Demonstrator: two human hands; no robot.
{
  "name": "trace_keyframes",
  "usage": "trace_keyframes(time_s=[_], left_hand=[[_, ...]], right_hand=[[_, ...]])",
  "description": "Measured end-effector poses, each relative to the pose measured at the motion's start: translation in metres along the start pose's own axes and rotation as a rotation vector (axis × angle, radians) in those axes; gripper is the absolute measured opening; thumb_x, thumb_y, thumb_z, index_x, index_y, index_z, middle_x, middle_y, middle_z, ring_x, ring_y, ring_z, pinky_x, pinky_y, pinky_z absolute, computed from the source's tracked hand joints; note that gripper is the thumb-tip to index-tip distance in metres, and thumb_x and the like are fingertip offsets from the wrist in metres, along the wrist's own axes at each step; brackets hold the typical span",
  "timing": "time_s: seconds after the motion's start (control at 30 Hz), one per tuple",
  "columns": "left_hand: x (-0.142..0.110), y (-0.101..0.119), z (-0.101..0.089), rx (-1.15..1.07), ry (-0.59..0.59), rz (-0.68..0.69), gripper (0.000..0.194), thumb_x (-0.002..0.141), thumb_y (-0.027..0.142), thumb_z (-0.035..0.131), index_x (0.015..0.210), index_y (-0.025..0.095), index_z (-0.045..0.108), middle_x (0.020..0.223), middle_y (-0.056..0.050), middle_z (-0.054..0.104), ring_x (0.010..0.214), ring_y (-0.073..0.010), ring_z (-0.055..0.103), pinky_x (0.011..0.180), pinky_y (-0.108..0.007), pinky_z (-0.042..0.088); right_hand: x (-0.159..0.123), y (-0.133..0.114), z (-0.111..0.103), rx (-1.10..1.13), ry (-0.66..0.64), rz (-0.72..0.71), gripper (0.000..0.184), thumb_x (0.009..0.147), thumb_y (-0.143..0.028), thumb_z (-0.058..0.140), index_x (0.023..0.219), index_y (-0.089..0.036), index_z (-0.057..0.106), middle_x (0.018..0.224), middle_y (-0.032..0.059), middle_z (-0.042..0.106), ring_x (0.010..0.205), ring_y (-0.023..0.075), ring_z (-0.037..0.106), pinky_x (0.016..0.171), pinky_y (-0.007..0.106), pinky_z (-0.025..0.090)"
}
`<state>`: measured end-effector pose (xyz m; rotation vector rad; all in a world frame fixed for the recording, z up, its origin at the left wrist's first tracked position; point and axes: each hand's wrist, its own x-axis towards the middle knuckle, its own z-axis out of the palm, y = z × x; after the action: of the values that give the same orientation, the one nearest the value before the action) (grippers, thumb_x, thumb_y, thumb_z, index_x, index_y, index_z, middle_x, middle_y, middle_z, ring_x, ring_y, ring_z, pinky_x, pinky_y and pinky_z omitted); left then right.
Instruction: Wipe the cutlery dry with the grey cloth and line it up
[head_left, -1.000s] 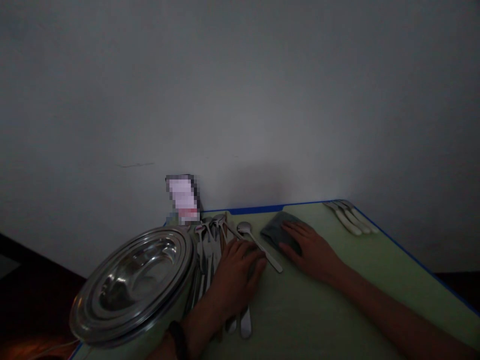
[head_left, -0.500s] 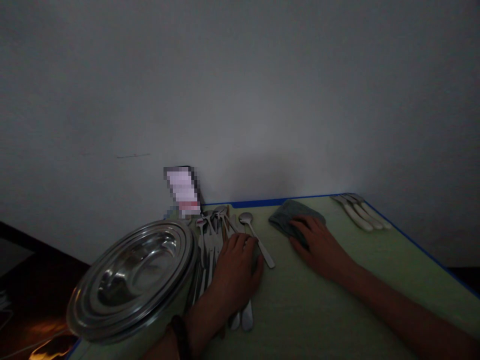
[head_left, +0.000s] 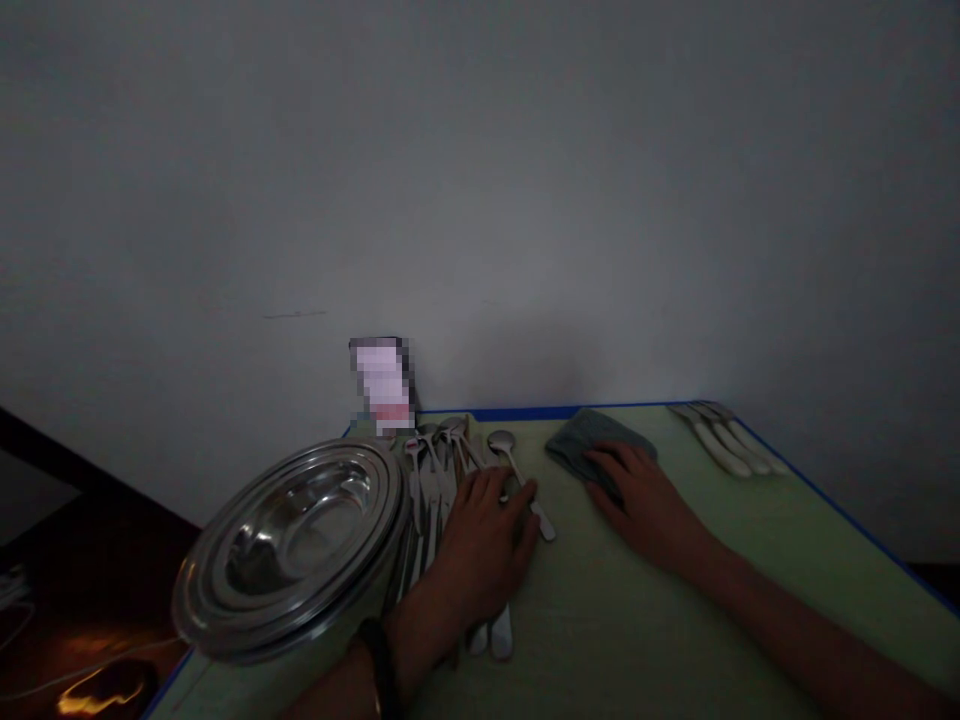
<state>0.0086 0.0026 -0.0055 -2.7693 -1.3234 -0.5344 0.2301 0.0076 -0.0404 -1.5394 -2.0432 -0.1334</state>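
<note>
My left hand point(head_left: 487, 540) is over a pile of metal cutlery point(head_left: 435, 480), palm down with its fingers apart. Its index fingertip is at the handle of a single spoon point(head_left: 502, 441), which lies slanted on the right of the pile. Whether the finger touches the handle I cannot tell. A grey-green folded cloth point(head_left: 574, 440) lies on the green tabletop point(head_left: 600, 640). My right hand point(head_left: 637, 495) is closed over the cloth's right side, fingers on top and thumb at the near edge. Handle ends point(head_left: 501, 635) stick out below my left hand.
Stacked shiny metal bowls point(head_left: 199, 600) stand at the left. Behind the cutlery a phone point(head_left: 384, 380), blurred out, leans against the wall point(head_left: 525, 200). Several forks with pale handles point(head_left: 720, 445) lie side by side at the back right, near the table's blue edge point(head_left: 847, 507).
My left hand's index finger has stretched out to the right, to the spoon's handle. My right hand stays on the cloth. The whole view has shifted slightly.
</note>
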Motion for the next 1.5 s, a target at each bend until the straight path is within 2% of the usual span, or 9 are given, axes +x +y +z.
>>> trace_keyframes(time_s=[0.23, 0.53, 0.63, 0.83, 1.07, 1.17, 1.27, 1.4, 1.5], left_hand=[[0.007, -0.005, -0.005, 0.06, -0.02, -0.017, 0.021, 0.087, 0.027, 0.042, 0.099, 0.02, 0.058, 0.102, -0.007, 0.056, 0.099, -0.0232, 0.048, 0.091, -0.043, 0.035], [0.038, 0.012, 0.0, 0.117, -0.097, -0.225, 0.02, 0.085, 0.014, 0.047, 0.099, 0.004, 0.057, 0.095, -0.016, 0.059, 0.092, -0.0271, 0.056, 0.08, -0.046, 0.044], [0.056, 0.013, 0.006, 0.077, -0.152, -0.291, 0.027, 0.087, 0.027, 0.051, 0.111, 0.013, 0.052, 0.109, -0.009, 0.056, 0.092, -0.0204, 0.058, 0.076, -0.04, 0.049], [0.076, 0.012, 0.005, -0.066, -0.18, -0.303, 0.026, 0.088, 0.028, 0.05, 0.111, 0.018, 0.053, 0.114, -0.007, 0.054, 0.094, -0.0196, 0.057, 0.079, -0.039, 0.049], [0.072, 0.019, -0.006, -0.362, -0.117, -0.317, 0.028, 0.087, 0.029, 0.051, 0.111, 0.015, 0.052, 0.11, -0.007, 0.056, 0.092, -0.0206, 0.058, 0.076, -0.039, 0.049], [0.057, 0.028, -0.012, -0.552, -0.142, -0.31, 0.029, 0.093, 0.033, 0.032, 0.103, 0.011, 0.049, 0.07, 0.0, 0.057, 0.054, -0.0136, 0.057, 0.05, -0.028, 0.049], [0.036, 0.037, -0.014, -0.736, -0.193, -0.303, 0.034, 0.092, 0.04, 0.019, 0.1, 0.017, 0.042, 0.054, 0.009, 0.04, 0.033, -0.0076, 0.041, 0.032, -0.018, 0.037], [0.016, 0.044, -0.005, -1.208, -0.09, -0.459, 0.028, 0.086, 0.045, 0.035, 0.093, 0.02, 0.042, 0.052, 0.011, 0.031, 0.032, -0.0043, 0.029, 0.029, -0.012, 0.027], [0.013, 0.042, 0.002, -1.338, 0.013, -0.544, 0.025, 0.083, 0.045, 0.041, 0.09, 0.02, 0.043, 0.052, 0.011, 0.032, 0.031, -0.0039, 0.029, 0.027, -0.012, 0.025]], right_hand=[[0.006, 0.001, -0.009, 0.075, 0.174, 0.101, 0.024, 0.083, -0.027, 0.042, 0.096, -0.018, 0.06, 0.096, 0.0128, 0.055, 0.092, 0.0261, 0.052, 0.082, 0.044, 0.044], [0.011, 0.017, -0.011, 0.475, 0.299, 0.536, 0.029, 0.084, -0.036, 0.031, 0.099, -0.019, 0.049, 0.082, 0.0093, 0.061, 0.076, 0.0253, 0.059, 0.067, 0.039, 0.045], [0.01, 0.019, -0.013, 0.547, 0.311, 0.563, 0.028, 0.082, -0.037, 0.033, 0.095, -0.019, 0.05, 0.085, 0.0095, 0.063, 0.081, 0.0257, 0.059, 0.068, 0.037, 0.044], [0.009, 0.022, -0.017, 0.714, 0.335, 0.593, 0.029, 0.078, -0.04, 0.04, 0.094, -0.019, 0.052, 0.091, 0.0101, 0.063, 0.088, 0.0265, 0.057, 0.075, 0.039, 0.043], [0.008, 0.039, -0.014, 0.949, 0.395, 0.681, 0.036, 0.076, -0.044, 0.041, 0.101, -0.02, 0.049, 0.098, 0.008, 0.062, 0.09, 0.0252, 0.058, 0.073, 0.038, 0.045], [0.01, 0.046, -0.011, 1.064, 0.389, 0.657, 0.034, 0.075, -0.041, 0.042, 0.102, -0.022, 0.05, 0.1, 0.0055, 0.063, 0.094, 0.024, 0.057, 0.074, 0.037, 0.046], [0.014, 0.049, -0.013, 1.183, 0.321, 0.619, 0.029, 0.076, -0.034, 0.038, 0.098, -0.022, 0.054, 0.09, 0.0045, 0.066, 0.091, 0.0228, 0.06, 0.075, 0.038, 0.047], [0.017, 0.045, -0.017, 1.305, 0.175, 0.597, 0.029, 0.078, -0.032, 0.035, 0.083, -0.018, 0.06, 0.078, 0.007, 0.068, 0.083, 0.023, 0.063, 0.073, 0.039, 0.049], [0.018, 0.035, -0.02, 1.362, 0.063, 0.595, 0.03, 0.081, -0.033, 0.036, 0.08, -0.017, 0.061, 0.075, 0.0078, 0.068, 0.083, 0.0227, 0.064, 0.073, 0.039, 0.05]])
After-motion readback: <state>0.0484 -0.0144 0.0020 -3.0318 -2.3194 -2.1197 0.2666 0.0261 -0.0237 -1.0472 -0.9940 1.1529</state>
